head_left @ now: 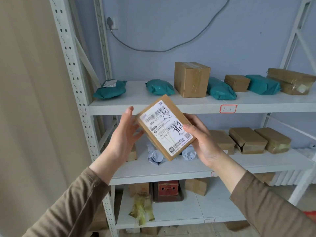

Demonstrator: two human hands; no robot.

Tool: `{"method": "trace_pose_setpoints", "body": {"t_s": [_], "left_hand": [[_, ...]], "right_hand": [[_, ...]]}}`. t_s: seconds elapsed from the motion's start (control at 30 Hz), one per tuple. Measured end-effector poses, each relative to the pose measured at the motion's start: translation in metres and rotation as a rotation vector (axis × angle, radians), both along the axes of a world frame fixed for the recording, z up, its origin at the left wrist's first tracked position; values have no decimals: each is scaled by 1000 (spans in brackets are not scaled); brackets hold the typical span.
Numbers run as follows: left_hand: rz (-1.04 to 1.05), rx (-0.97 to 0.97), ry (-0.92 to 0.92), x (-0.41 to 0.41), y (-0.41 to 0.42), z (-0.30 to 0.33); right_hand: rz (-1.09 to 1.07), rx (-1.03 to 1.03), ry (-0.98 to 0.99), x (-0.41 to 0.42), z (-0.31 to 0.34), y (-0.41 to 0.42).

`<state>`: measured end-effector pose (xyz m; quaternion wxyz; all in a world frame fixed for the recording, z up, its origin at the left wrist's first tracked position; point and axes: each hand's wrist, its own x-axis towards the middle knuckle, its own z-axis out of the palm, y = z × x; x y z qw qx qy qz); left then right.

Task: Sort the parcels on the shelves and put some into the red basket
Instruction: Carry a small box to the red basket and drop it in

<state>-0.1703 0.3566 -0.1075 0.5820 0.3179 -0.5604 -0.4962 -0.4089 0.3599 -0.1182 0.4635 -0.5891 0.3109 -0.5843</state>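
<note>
Two hands hold a labelled brown parcel [165, 128] tilted before the shelves: left hand [124, 134] fingers curled on its left edge, right hand [201, 142] clamping its right edge. It hides white bags [154, 155] on the middle shelf [188, 166]. Teal bags [159, 87], boxes [191, 79] on the top shelf; basket barely visible, red bit [312, 214] at right edge.

Your left hand [125, 134] and right hand [203, 142] are bare: no gloves, rings or watch visible. You wear a long-sleeved top in brown-olive fabric; the left sleeve [68, 207] and right sleeve [271, 207] both end just short of the wrists. Cloth looks soft and matte, with creases and a seam line running along the left sleeve.
</note>
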Motion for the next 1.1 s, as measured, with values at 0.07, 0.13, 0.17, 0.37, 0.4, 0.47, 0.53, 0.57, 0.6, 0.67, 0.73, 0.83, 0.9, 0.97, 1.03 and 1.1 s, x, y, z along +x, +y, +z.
{"method": "trace_pose_setpoints", "body": {"t_s": [0.07,0.13,0.17,0.37,0.4,0.47,0.53,0.57,0.6,0.67,0.73,0.83,0.9,0.97,1.03,1.1], "left_hand": [[-76,58,-136,6,-8,1],[-137,119,-193,3,-13,-5],[-156,131,-197,0,-15,-9],[-285,110,-160,-48,-11,-22],[-302,102,-164,-59,-11,-24],[-338,95,-161,-82,-10,-28],[-369,96,-156,-109,-6,-33],[-385,95,-156,-122,-4,-37],[-397,100,-153,-136,-4,-41],[-398,132,-131,-163,-4,-51],[-395,168,-110,-192,-8,-62],[-412,203,-107,-237,-14,-79],[-429,218,-107,-269,-22,-92],[-446,231,-112,-304,-33,-107],[-455,247,-110,-337,-46,-123],[-469,267,-110,-374,-60,-140]], "right_hand": [[2,-8,66,-5,0,-4],[-14,-18,71,-6,-3,-7],[-20,-23,54,-6,-4,-8],[-125,-7,-141,-13,-19,-6],[-156,-1,-165,-18,-22,-4],[-227,20,-200,-33,-28,2],[-298,44,-236,-54,-33,11],[-330,54,-253,-65,-37,15],[-358,65,-264,-78,-40,19],[-406,89,-272,-103,-48,28],[-446,109,-284,-129,-57,34],[-504,138,-307,-169,-73,39],[-543,167,-328,-197,-86,39],[-588,196,-333,-226,-99,35],[-626,223,-339,-256,-114,27],[-665,254,-353,-289,-132,18]]}}
